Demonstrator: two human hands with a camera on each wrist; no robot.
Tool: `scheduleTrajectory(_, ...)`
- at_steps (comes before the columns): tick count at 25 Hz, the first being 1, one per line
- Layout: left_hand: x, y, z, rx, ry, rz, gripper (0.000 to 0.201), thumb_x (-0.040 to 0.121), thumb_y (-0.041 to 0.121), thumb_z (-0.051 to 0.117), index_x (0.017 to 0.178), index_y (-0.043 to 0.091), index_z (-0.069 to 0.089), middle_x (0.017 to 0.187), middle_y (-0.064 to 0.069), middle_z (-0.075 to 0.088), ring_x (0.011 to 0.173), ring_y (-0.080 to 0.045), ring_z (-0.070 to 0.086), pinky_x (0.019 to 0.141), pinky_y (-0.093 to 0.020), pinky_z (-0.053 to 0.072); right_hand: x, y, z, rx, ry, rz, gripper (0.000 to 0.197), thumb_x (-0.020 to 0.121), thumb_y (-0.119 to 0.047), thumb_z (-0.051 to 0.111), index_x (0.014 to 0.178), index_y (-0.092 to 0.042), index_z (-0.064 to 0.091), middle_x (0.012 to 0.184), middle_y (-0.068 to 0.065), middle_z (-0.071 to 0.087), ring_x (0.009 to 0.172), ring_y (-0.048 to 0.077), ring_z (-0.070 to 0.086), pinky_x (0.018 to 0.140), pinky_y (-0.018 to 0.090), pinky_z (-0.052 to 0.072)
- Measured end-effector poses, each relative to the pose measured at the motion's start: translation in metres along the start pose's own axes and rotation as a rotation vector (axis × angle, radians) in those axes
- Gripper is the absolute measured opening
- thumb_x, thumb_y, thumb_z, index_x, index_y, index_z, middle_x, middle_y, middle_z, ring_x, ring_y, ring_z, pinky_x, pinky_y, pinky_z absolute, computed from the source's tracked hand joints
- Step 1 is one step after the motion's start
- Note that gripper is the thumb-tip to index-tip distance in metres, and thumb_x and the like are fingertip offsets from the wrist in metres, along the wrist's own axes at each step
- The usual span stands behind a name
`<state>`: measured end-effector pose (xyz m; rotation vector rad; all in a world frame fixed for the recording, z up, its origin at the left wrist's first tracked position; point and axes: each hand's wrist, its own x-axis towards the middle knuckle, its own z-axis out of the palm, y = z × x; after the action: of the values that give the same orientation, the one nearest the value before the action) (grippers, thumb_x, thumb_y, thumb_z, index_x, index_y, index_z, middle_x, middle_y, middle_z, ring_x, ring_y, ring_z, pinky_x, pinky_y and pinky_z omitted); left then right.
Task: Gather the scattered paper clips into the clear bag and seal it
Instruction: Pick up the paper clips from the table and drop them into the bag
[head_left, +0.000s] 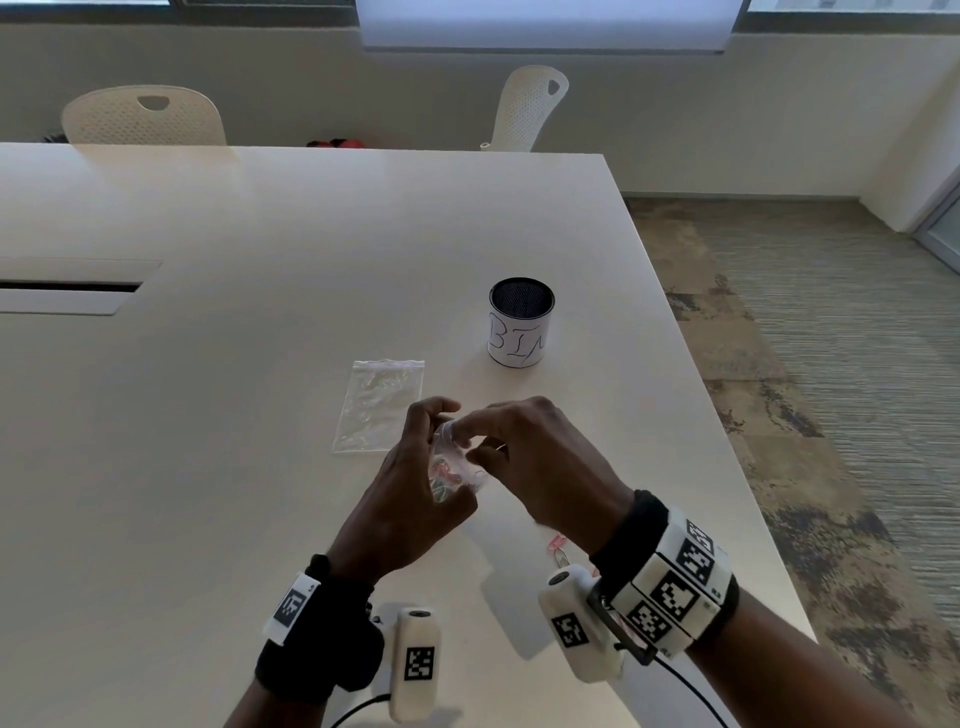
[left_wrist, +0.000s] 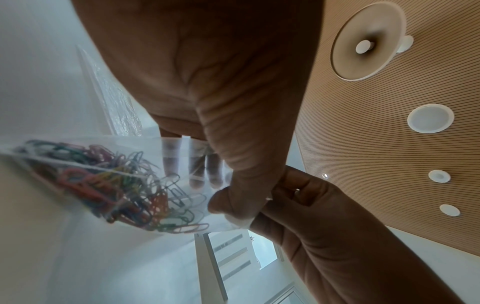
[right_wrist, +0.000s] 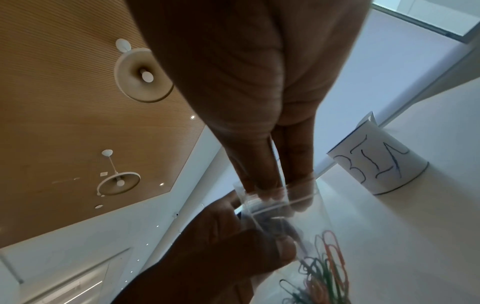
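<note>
A small clear bag (head_left: 454, 475) holding several coloured paper clips (left_wrist: 103, 185) hangs just above the white table (head_left: 260, 234). My left hand (head_left: 432, 457) grips its left side, thumb in front and fingers behind the plastic. My right hand (head_left: 467, 444) pinches the bag's top strip (right_wrist: 272, 202) between thumb and fingertips. In the left wrist view my left hand (left_wrist: 210, 193) and right hand (left_wrist: 298, 205) meet at the bag's upper corner. Whether the strip is sealed cannot be made out. A pink clip (head_left: 557, 543) and a silver clip (head_left: 562, 560) lie loose on the table under my right wrist.
A second clear bag (head_left: 379, 405) lies flat and empty just beyond my hands. A mesh cup with a paper label reading BIN (head_left: 521, 325) stands further back to the right. The table's right edge (head_left: 717, 431) runs close by my right arm. Two chairs stand at the far side.
</note>
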<state>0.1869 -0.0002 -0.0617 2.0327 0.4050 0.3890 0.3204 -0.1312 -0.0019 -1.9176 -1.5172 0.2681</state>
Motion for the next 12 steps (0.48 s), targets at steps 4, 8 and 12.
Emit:
scheduleTrajectory(4,0.001,0.000,0.003,0.003,0.006,0.031,0.084,0.083,0.015,0.084,0.148,0.029,0.033,0.120,0.010,0.064,0.109,-0.006,0.068,0.088,-0.017,0.057,-0.001,-0.002,-0.003,-0.025,-0.044,-0.017,0.034,0.080,-0.010,0.085,0.112,-0.018,0.076,0.098,0.000,0.075,0.084,0.014,0.071,0.074,0.038,0.061)
scheduleTrajectory(8,0.004,-0.001,0.009,0.008,0.032,0.028,0.074,0.081,0.012,0.083,0.138,0.030,0.040,0.108,0.007,0.068,0.100,-0.011,0.070,0.079,-0.023,0.060,-0.002,-0.003,-0.006,-0.035,-0.073,-0.047,0.034,0.081,-0.009,0.085,0.113,-0.015,0.075,0.105,0.000,0.075,0.088,0.012,0.070,0.078,0.034,0.060)
scheduleTrajectory(12,0.005,-0.003,0.011,0.034,0.056,0.024,0.068,0.081,0.011,0.084,0.131,0.031,0.043,0.103,0.010,0.065,0.084,-0.016,0.067,0.071,-0.027,0.059,-0.009,0.008,-0.029,-0.037,0.091,0.017,0.031,0.088,-0.010,0.080,0.119,-0.016,0.075,0.116,-0.002,0.073,0.090,0.007,0.071,0.083,0.025,0.060)
